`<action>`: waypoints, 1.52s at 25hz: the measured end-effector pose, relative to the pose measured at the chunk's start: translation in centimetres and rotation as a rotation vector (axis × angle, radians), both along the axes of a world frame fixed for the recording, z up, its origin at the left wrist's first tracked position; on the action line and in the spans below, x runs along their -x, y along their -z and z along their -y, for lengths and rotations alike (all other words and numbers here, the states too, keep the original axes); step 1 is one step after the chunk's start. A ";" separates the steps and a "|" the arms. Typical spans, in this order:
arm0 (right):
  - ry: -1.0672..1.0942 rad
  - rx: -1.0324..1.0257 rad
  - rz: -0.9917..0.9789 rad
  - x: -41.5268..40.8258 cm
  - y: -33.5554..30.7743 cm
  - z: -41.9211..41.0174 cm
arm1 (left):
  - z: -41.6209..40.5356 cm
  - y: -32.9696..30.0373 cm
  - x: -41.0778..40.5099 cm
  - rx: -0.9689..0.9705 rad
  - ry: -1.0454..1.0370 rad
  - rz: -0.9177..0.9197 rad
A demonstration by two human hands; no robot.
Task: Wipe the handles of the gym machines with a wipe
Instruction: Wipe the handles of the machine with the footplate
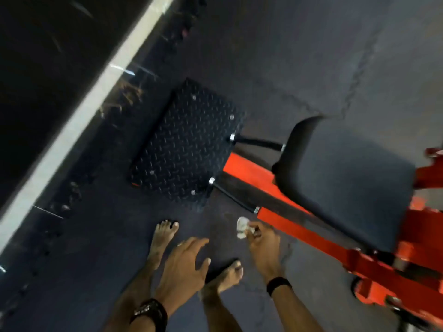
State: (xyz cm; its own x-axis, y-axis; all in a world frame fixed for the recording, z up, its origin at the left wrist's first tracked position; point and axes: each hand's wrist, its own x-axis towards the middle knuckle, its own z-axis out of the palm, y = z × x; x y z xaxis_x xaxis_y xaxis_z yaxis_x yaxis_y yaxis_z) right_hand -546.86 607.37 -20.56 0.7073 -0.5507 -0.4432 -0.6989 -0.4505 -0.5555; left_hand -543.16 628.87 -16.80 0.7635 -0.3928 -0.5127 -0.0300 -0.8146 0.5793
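Head view: blurred, looking down at the floor (pixel 299 56).
Right hand (pixel 262 245): fingers pinch a crumpled wipe (pixel 242 227), just beside the machine (pixel 287 226) and its orange frame, not touching it.
Left hand (pixel 184 267): fingers spread wide, holding nothing.
Progress: no handle under the wipe; wiping here looks still to do.
Hidden: no handle plainly visible; the machine is cut off at right; the pad (pixel 347 178) covers part of the frame.

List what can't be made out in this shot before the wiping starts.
- Head view: machine handles: none identifiable; the orange frame runs off the right edge.
- Wipe: small and crumpled in the right hand, partly covered by fingers; damp or dry, can't tell.
- Floor under the black seat pad: hidden by it.
- Dark strip beside the white band: motion-blurred, unreadable.
- Left hand: empty, fingers spread.
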 end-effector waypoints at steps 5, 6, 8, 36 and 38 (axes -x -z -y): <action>-0.317 0.259 0.093 -1.1 19.3 3.9 | 0.0 13.6 -1.9 -0.097 0.085 -0.017; -0.394 0.315 0.089 -1.1 21.6 4.7 | 0.4 14.6 -2.4 -0.138 0.127 -0.066; -0.509 0.433 0.003 -1.2 24.3 5.9 | 1.4 16.8 -3.1 -0.177 0.192 -0.070; -0.677 0.056 -0.224 -15.0 31.0 2.9 | 5.6 21.7 -6.4 0.002 -0.096 -0.298; -0.711 0.119 -0.276 -10.2 28.5 6.3 | 6.2 21.0 -5.9 0.021 -0.104 -0.316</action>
State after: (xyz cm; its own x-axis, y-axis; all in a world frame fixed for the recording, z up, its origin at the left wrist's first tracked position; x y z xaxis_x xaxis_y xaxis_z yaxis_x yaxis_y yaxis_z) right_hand -536.68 601.03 -49.02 0.7814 -0.0603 -0.6211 -0.3253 -0.8887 -0.3231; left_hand -537.29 622.64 -37.82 0.6043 -0.3343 -0.7233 0.2366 -0.7915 0.5635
